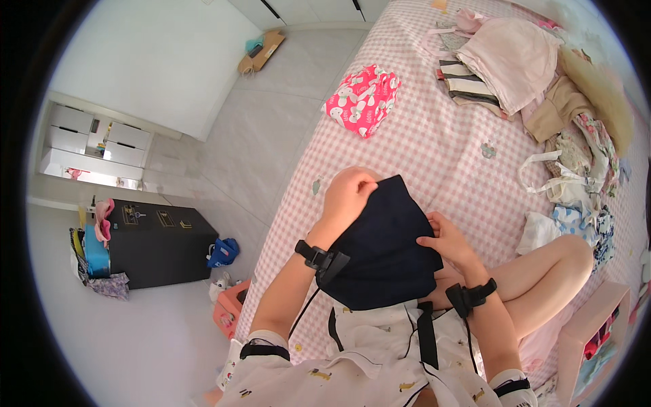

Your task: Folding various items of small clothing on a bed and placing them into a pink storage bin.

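Note:
A dark navy folded garment [381,251] lies across my lap; its exact kind is hard to make out. At its upper left corner, my left hand [347,198] pinches the cloth between thumb and fingers. My right hand [453,239] grips the right edge, thumb on top and the other fingers partly hidden. Beyond my hands on the bed lies a bright pink cloth bundle [364,102] printed with white rabbits.
The bed [420,159] wears a pink checked cover. Clothes are heaped at the far right, including a pale pink garment [512,64] and a brown one [557,108]. A pale pink bin [590,319] holds clothes at lower right. A dark cabinet [163,244] stands left.

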Tool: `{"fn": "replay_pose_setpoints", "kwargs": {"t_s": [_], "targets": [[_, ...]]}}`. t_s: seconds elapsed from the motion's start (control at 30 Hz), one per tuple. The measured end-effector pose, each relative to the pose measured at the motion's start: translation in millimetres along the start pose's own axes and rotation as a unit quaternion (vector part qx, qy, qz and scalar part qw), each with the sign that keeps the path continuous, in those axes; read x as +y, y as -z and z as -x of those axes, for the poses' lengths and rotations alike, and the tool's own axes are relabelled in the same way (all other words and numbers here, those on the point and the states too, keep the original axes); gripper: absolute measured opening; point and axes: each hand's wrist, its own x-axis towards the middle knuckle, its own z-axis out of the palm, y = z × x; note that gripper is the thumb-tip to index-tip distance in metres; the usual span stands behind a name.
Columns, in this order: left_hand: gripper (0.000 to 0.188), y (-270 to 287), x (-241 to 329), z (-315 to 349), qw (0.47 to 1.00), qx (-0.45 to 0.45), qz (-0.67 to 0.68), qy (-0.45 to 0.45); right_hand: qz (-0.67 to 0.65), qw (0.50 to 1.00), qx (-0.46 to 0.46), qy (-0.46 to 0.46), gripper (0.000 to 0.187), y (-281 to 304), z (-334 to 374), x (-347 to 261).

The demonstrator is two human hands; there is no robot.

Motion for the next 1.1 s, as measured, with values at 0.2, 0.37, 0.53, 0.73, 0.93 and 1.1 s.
{"fn": "replay_pose_setpoints", "kwargs": {"t_s": [0.2,0.37,0.53,0.73,0.93,1.1], "targets": [[0.018,21.2,-59.8,27.6,0.942,0.180,0.249,0.135,0.056,0.998,0.018,-0.004,0.043,-1.8,3.3,-5.6],[0.039,16.2,-60.2,97.3,0.953,0.089,0.241,0.159,0.131,0.991,0.022,-0.025,0.052,-3.6,8.9,-12.7],[0.058,19.5,-59.2,130.6,0.904,-0.099,0.305,0.281,0.068,0.996,-0.035,-0.054,0.065,-6.3,11.3,-20.1],[0.059,27.0,-48.7,115.4,0.918,-0.106,0.279,0.262,0.152,0.977,-0.140,-0.052,0.063,-7.8,23.3,-44.1],[0.049,40.3,-7.7,88.3,0.928,-0.128,0.179,0.301,0.120,0.992,-0.045,0.020,0.052,-6.4,33.6,-51.9],[0.031,40.6,-28.7,88.4,0.916,-0.104,0.305,0.239,0.136,0.986,0.033,0.090,0.043,-7.6,15.2,-78.2]]}}
